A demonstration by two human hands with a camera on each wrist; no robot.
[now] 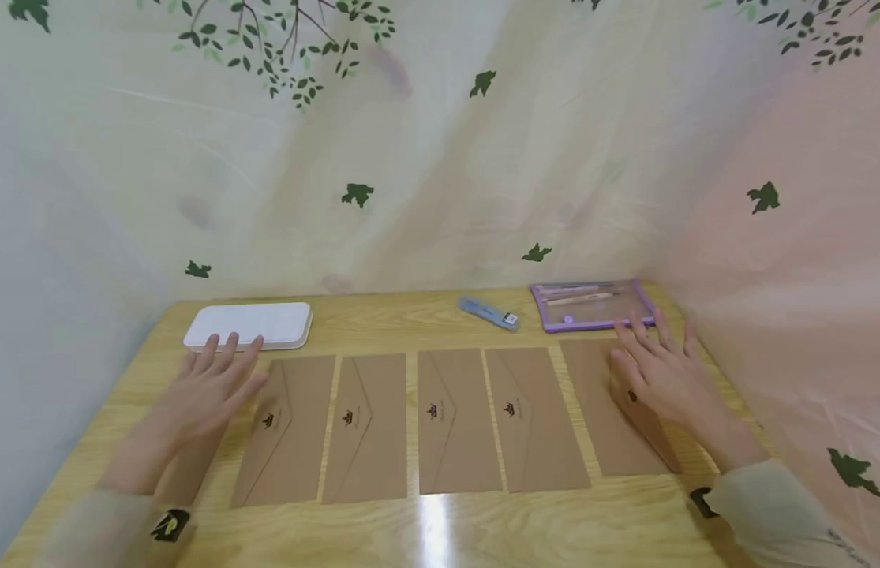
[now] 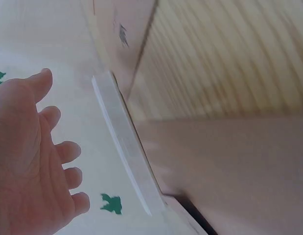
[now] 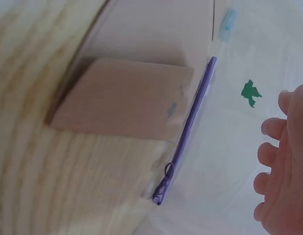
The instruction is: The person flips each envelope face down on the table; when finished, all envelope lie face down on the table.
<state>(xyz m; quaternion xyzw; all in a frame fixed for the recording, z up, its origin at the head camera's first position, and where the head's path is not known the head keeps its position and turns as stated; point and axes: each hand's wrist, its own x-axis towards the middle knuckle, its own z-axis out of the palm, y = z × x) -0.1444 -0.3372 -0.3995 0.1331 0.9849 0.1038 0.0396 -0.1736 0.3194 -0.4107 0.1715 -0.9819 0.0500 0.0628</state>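
Observation:
Several brown paper envelopes lie side by side in a row on the wooden table. My left hand [image 1: 208,393] is over the left end of the row, palm down with fingers spread, partly covering the leftmost envelope [image 1: 196,467]. Its fingertips overlap the front edge of a white case [image 1: 248,325] in the head view. Over the right end, my right hand [image 1: 663,375] has its fingers extended above the rightmost envelope [image 1: 592,410]. That envelope's flap [image 3: 127,100] stands partly raised in the right wrist view. Neither hand holds anything.
A purple-edged clear pencil pouch [image 1: 589,308] with pens inside lies at the back right. Left of it is a small blue packet [image 1: 488,312] with a white label. Light cloth [image 1: 425,158] with printed leaves hangs behind and beside the table [image 1: 383,536].

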